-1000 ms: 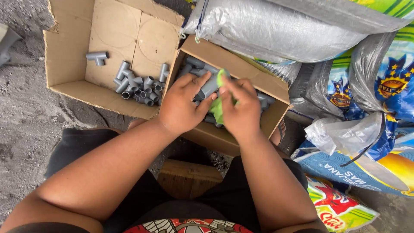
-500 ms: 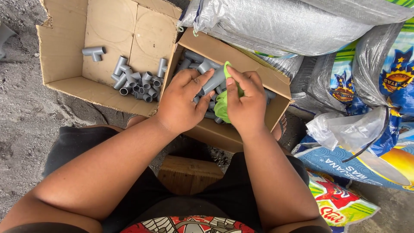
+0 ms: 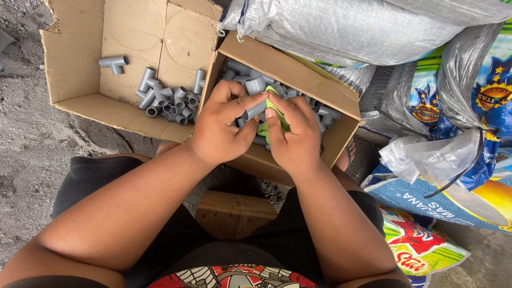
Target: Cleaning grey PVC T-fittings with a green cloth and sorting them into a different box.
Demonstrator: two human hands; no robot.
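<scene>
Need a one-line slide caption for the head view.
Seated person's left hand holds a grey pipe fitting against a green cloth in the right hand, over a cardboard box of fittings.

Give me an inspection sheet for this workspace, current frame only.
Surface: grey dirt ground; wooden block between the knees.
Job's things: grey pipe fitting in the left hand; green cloth in the right hand; both over the small cardboard box of fittings.
Clutter: open cardboard box with loose grey fittings.
Grippers: both hands closed on their items.
Cables: nothing seen.
Surroundings: silver sacks, printed bags, clear plastic bag.
</scene>
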